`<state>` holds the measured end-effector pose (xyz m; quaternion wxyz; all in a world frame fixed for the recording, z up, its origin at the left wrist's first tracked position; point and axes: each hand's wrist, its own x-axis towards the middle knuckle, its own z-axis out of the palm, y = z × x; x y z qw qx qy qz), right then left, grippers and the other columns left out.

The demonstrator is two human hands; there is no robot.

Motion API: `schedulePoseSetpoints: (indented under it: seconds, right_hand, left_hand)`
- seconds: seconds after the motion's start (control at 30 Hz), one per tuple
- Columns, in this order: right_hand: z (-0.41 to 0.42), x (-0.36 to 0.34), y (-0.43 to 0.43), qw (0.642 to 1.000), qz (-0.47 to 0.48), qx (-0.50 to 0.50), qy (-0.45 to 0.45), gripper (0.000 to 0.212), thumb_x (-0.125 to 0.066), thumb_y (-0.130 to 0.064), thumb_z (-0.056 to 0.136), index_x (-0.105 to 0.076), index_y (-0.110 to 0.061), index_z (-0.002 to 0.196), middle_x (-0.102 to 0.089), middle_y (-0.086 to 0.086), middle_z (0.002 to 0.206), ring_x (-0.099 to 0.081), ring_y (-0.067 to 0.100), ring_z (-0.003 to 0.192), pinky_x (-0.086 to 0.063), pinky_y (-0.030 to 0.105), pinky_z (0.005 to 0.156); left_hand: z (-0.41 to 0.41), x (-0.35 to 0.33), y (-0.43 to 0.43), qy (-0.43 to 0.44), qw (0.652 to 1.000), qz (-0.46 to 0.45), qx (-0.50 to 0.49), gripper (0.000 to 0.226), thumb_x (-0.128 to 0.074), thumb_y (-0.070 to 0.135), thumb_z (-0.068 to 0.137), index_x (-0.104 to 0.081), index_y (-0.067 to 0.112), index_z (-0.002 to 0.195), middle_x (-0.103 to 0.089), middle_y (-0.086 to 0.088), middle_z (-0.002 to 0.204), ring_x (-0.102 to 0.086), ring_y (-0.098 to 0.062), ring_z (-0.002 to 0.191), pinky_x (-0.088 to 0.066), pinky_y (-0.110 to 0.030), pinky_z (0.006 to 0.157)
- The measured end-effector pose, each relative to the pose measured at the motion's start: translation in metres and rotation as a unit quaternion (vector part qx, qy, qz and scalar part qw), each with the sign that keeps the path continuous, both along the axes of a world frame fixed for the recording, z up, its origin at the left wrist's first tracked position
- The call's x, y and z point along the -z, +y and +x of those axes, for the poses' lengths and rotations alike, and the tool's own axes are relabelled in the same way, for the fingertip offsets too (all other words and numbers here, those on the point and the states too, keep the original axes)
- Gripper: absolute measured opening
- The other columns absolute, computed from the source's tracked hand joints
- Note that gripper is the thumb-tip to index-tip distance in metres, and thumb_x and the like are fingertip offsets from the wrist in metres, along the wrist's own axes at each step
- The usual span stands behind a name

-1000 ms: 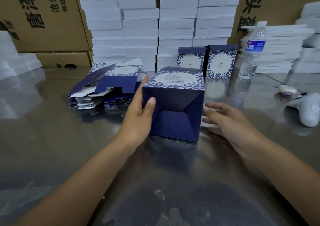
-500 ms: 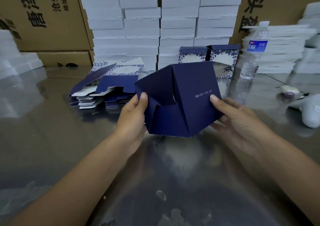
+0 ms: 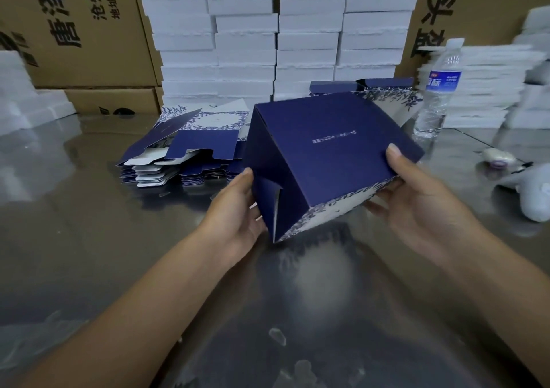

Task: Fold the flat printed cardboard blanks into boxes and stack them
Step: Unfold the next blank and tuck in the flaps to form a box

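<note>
Glossy metal table (image 3: 89, 238), backed by stacked white cartons (image 3: 247, 30) and brown corrugated cases (image 3: 89, 30). Centre frame, held clear of the tabletop and tilted: one matte navy box (image 3: 327, 155), floral-printed edge, inside hidden. Gripped by left hand (image 3: 235, 212) at lower-left corner and right hand (image 3: 416, 203) at right edge, thumbs on top, fingers curled beneath. Left of centre, fanned pile of flat blanks (image 3: 184, 149). Behind, two folded boxes (image 3: 390, 85); upper right, one clear plastic bottle (image 3: 437, 90).

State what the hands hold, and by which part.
Both grip the dark-blue printed cardboard box: left hand at its left end by the folded flaps, right hand at its right edge, thumb on the top panel.
</note>
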<state>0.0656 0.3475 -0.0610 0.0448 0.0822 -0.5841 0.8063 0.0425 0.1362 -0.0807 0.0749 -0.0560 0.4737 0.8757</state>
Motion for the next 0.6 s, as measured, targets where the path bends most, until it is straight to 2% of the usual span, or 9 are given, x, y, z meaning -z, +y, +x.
schedulePoseSetpoints:
  seconds: [0.1,0.2,0.23,0.3,0.37,0.43,0.5,0.53,0.6]
  right_hand:
    - [0.003,-0.001,-0.003,0.997,-0.004,0.038,0.064,0.03,-0.055,-0.035,0.076,-0.064,-0.019,0.101,-0.072,-0.007,0.095,-0.065,0.01,0.091,-0.049,0.026,0.084]
    - [0.009,-0.005,-0.009,0.985,0.009,0.118,0.124,0.032,-0.059,-0.033,0.075,-0.065,-0.01,0.096,-0.072,-0.006,0.096,-0.065,0.01,0.099,-0.049,0.025,0.091]
    - [0.011,-0.006,-0.01,0.977,0.035,0.154,0.141,0.032,-0.06,-0.036,0.073,-0.064,-0.008,0.089,-0.072,-0.01,0.089,-0.066,0.007,0.093,-0.049,0.022,0.087]
    - [0.017,-0.007,-0.012,0.953,0.109,0.219,0.181,0.026,-0.06,-0.04,0.072,-0.057,-0.015,0.067,-0.063,-0.02,0.06,-0.058,-0.006,0.063,-0.045,0.01,0.063]
    - [0.02,-0.003,-0.015,0.918,0.205,0.261,0.219,0.032,-0.063,-0.045,0.073,-0.048,-0.025,0.054,-0.053,-0.019,0.049,-0.05,-0.003,0.052,-0.04,0.011,0.055]
    - [0.019,0.005,-0.016,0.827,0.341,0.324,0.308,0.037,-0.068,-0.044,0.077,-0.052,-0.023,0.051,-0.055,-0.014,0.056,-0.048,0.005,0.061,-0.041,0.024,0.068]
    - [0.014,0.012,-0.019,0.709,0.445,0.374,0.4,0.038,-0.063,-0.035,0.08,-0.064,-0.005,0.057,-0.065,0.005,0.064,-0.047,0.012,0.073,-0.038,0.031,0.082]
    - [0.011,0.016,-0.02,0.671,0.467,0.379,0.434,0.038,-0.061,-0.033,0.081,-0.067,-0.001,0.061,-0.068,0.01,0.067,-0.05,0.016,0.075,-0.035,0.029,0.087]
    - [0.007,0.02,-0.022,0.639,0.483,0.372,0.469,0.04,-0.06,-0.032,0.085,-0.067,-0.001,0.061,-0.069,0.01,0.066,-0.061,0.024,0.068,-0.03,0.024,0.094]
  left_hand:
    - [-0.001,-0.006,-0.002,0.039,0.994,-0.054,-0.084,0.031,-0.044,0.035,0.099,-0.05,0.023,0.127,-0.066,-0.005,0.114,-0.065,-0.019,0.097,-0.05,-0.04,0.093]
    - [0.004,-0.016,-0.004,0.126,0.963,-0.153,-0.181,0.031,-0.053,0.043,0.093,-0.044,0.036,0.122,-0.06,0.006,0.113,-0.06,-0.007,0.102,-0.044,-0.035,0.099]
    - [0.006,-0.018,-0.004,0.175,0.948,-0.181,-0.197,0.039,-0.056,0.047,0.089,-0.042,0.039,0.124,-0.059,0.01,0.113,-0.058,-0.001,0.103,-0.044,-0.031,0.098]
    - [0.012,-0.02,-0.006,0.274,0.911,-0.234,-0.198,0.059,-0.067,0.056,0.077,-0.038,0.046,0.128,-0.053,0.012,0.126,-0.052,0.005,0.114,-0.041,-0.022,0.097]
    - [0.018,-0.02,-0.005,0.357,0.868,-0.304,-0.164,0.08,-0.077,0.056,0.06,-0.032,0.056,0.127,-0.04,0.018,0.139,-0.04,0.008,0.126,-0.035,-0.008,0.098]
    - [0.02,-0.016,-0.002,0.417,0.812,-0.389,-0.121,0.099,-0.082,0.052,0.049,-0.025,0.06,0.129,-0.03,0.025,0.142,-0.028,0.011,0.132,-0.028,0.001,0.096]
    - [0.019,-0.01,0.001,0.445,0.767,-0.454,-0.087,0.111,-0.087,0.044,0.046,-0.018,0.057,0.132,-0.022,0.021,0.146,-0.019,0.008,0.137,-0.023,-0.005,0.105]
    - [0.018,-0.006,0.002,0.449,0.755,-0.473,-0.072,0.116,-0.088,0.041,0.045,-0.015,0.058,0.133,-0.017,0.015,0.151,-0.013,0.004,0.141,-0.021,-0.014,0.111]
    - [0.017,-0.001,0.002,0.452,0.742,-0.492,-0.051,0.128,-0.092,0.039,0.045,-0.002,0.062,0.134,-0.006,0.009,0.156,-0.003,-0.003,0.145,-0.018,-0.03,0.117]
